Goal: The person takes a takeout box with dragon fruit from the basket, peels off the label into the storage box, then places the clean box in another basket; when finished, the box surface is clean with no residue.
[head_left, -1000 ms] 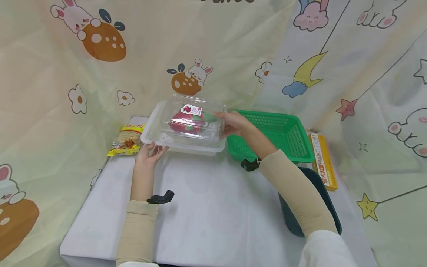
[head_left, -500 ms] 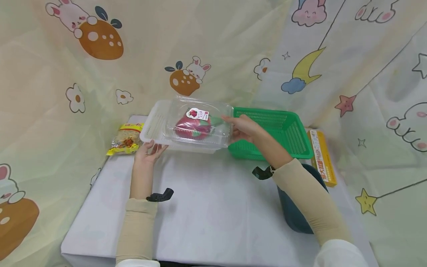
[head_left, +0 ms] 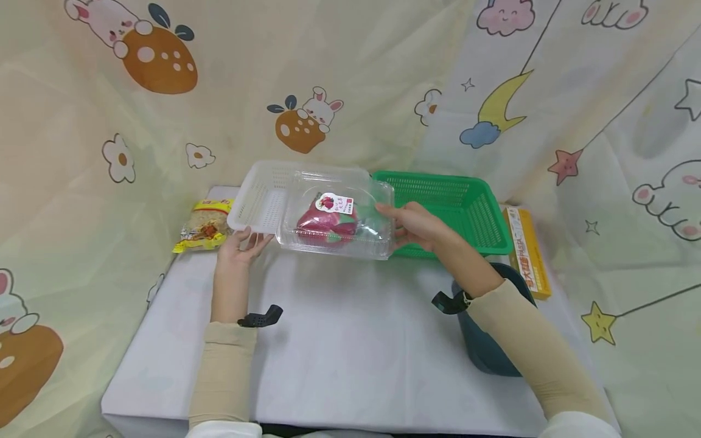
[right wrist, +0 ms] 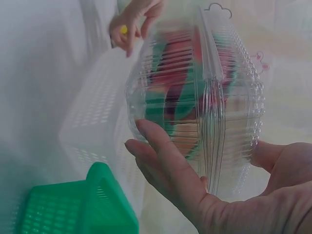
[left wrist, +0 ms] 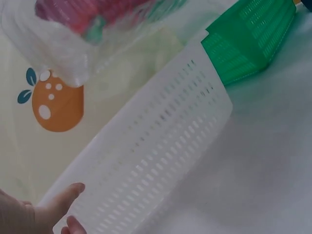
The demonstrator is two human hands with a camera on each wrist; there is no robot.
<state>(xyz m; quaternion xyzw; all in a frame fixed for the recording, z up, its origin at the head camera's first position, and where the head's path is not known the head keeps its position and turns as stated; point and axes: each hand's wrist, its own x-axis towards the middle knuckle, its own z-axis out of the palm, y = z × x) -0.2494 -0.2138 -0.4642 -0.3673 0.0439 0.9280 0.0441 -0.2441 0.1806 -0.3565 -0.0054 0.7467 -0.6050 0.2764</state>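
R fingers [right wrist: 168,158] grip clr box [head_left: 328,228] edge, room above tbl [head_left: 350,353].

From the head, the table [head_left: 350,365] is viewed forward and downward from farther back, while the white basket [left wrist: 146,161] is faced closely from the left wrist and the clear box [right wrist: 212,117] from the right, the green basket [head_left: 484,222] being shared by all three views.

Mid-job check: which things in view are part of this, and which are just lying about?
Likely in the job:
clear box, in the right hand
red item inside it
white basket, touched by the left hand

Apparently lying about, in neither hand:
green basket, role uncertain
yellow packet
yellow carton
dark bin
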